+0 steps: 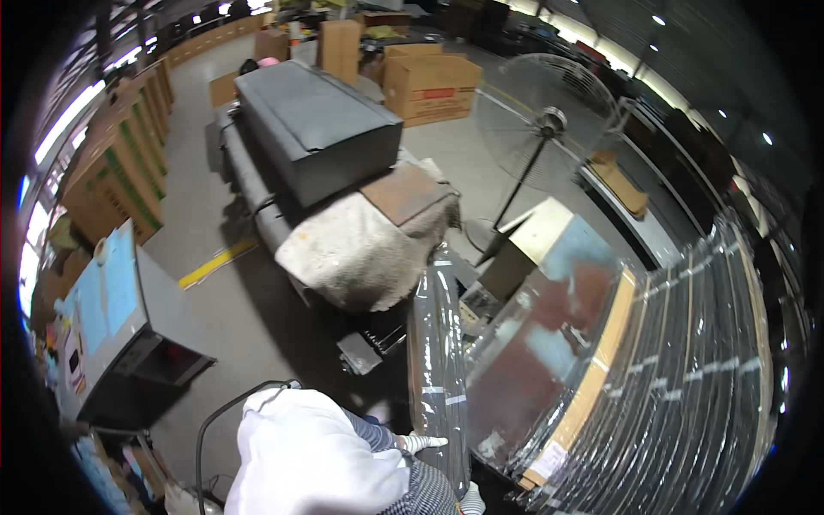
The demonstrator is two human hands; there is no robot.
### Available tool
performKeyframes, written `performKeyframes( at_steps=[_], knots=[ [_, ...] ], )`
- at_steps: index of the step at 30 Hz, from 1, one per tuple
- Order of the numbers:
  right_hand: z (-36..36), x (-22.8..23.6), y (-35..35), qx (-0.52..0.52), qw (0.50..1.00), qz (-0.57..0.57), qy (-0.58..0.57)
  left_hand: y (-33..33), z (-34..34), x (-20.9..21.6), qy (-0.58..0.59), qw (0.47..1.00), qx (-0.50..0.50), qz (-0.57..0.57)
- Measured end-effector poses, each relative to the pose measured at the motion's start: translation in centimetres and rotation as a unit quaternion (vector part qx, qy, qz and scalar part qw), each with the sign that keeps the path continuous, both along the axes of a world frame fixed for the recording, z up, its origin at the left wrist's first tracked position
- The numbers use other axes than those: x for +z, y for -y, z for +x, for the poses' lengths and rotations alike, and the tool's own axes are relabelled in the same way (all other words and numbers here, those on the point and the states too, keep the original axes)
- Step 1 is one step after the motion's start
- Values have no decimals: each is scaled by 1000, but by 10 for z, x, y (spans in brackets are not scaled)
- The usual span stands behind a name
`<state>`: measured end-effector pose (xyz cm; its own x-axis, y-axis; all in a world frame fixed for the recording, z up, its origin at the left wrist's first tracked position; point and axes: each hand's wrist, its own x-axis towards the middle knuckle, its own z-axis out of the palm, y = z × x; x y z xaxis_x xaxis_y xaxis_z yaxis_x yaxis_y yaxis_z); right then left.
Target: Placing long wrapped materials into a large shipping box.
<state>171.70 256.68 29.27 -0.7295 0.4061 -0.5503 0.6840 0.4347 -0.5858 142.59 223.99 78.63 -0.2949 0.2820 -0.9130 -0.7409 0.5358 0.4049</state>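
A long, narrow package (439, 343) wrapped in clear plastic, dark with a brown edge, stretches from my body towards the draped stand. Wearing a white-and-grey striped glove, my left hand (423, 443) grips its left side near the close end, one digit stretched over the plastic. My right hand (471, 499), gloved too, is at the package's right edge by the lower rim; its fingers are mostly hidden. A white garment (318, 455) and dark patterned sleeves fill the lower middle.
On the draped stand (343, 249) lies a big grey box (318, 120). Many plastic-wrapped panels (687, 369) stand at right, beside a worn reddish-brown board (532, 360). A pedestal fan (549, 124), cartons (432, 83) and a grey cabinet with blue top (129, 300) surround this area.
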Motion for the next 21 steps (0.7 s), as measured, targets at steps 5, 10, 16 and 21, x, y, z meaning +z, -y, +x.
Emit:
performKeyframes(
  at_steps=[5,10,16,21],
  knots=[
    [-127,56,18,149,983,104,-29,47,31,2,-26,991,127,-26],
    [-204,70,45,250,939,226,-71,62,55,-87,-63,965,249,-54],
    [-224,85,48,225,949,138,-173,-14,50,-445,-34,883,463,73],
    [-248,101,66,244,950,141,-133,-64,-15,-502,-24,822,534,196]
  ],
)
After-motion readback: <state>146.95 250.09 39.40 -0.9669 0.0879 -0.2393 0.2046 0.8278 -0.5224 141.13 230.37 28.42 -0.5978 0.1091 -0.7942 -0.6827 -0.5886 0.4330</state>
